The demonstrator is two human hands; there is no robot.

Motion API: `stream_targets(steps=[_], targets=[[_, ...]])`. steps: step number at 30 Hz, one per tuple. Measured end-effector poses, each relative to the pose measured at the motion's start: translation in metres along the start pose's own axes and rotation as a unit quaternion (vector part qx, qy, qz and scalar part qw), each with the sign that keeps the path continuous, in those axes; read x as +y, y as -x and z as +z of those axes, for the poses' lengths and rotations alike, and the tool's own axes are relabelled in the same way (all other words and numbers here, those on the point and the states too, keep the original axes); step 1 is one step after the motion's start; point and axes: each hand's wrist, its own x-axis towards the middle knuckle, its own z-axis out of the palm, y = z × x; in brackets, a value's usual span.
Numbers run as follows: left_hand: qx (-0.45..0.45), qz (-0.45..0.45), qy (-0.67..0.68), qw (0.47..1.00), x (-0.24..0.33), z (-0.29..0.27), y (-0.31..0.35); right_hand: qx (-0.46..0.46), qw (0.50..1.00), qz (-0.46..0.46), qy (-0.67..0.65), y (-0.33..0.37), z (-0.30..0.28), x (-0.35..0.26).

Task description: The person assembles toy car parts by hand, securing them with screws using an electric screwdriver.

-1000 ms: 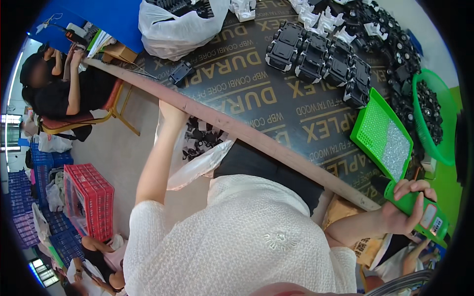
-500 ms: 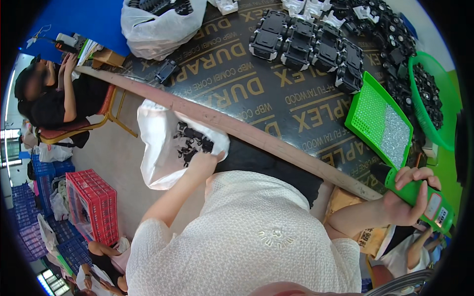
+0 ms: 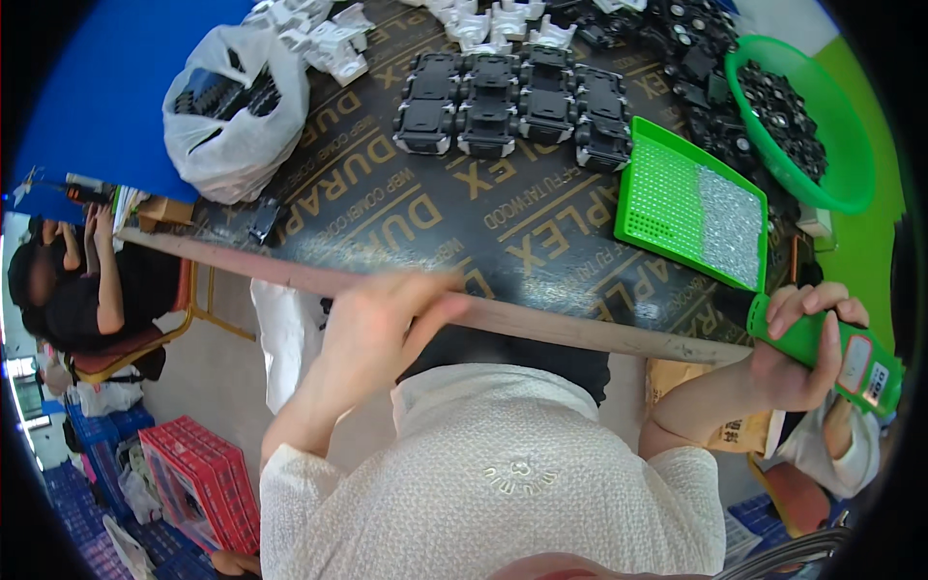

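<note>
My left hand (image 3: 382, 324) is raised over the table's near edge, its fingers curled but smeared by motion. Whatever it may hold does not show. Below its wrist a white sack (image 3: 280, 338) hangs at the edge, mostly hidden by my forearm. At the right, my right hand (image 3: 807, 324) is wrapped round a green electric screwdriver (image 3: 855, 367) with labels on its body. Just beyond it lies a green perforated tray (image 3: 662, 188), with small silver screws (image 3: 730, 227) heaped at one side. Several black toy-car chassis (image 3: 488, 106) stand in a row to the left of the tray.
A white plastic bag of black parts (image 3: 242, 145) stands at the far left, near a single black piece (image 3: 264, 220). Silvery plastic parts (image 3: 333, 43) lie at the back. A green basin (image 3: 841, 169) with black parts is far right. Another person (image 3: 87, 290) sits at the left.
My left hand has come up out of the white sack, where black parts showed, to above the table edge. My view has turned, shifting the table. The right hand keeps its grip on the screwdriver.
</note>
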Motion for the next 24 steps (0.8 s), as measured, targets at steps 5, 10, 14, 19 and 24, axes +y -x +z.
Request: stream_targets(steps=[5,10,14,19,24], targets=[[0.140,0.253,-0.149,0.946,0.031,0.042,-0.148,0.038,0.999,0.001,-0.009,-0.007,0.001,-0.003],[0.074,0.133,-0.341,0.928,0.025,0.092,-0.242,0.072,0.997,-0.006,-0.010,-0.018,0.002,-0.002],[0.031,0.173,-0.283,0.943,0.026,0.088,-0.227,0.060,0.998,-0.022,-0.003,-0.022,-0.012,0.000],[-0.018,0.215,-0.180,0.960,0.040,0.065,-0.152,0.056,0.998,-0.022,-0.019,-0.032,-0.015,0.015],[-0.058,0.169,-0.151,0.972,0.045,0.045,-0.082,0.043,0.998,-0.010,-0.048,-0.039,-0.008,0.053]])
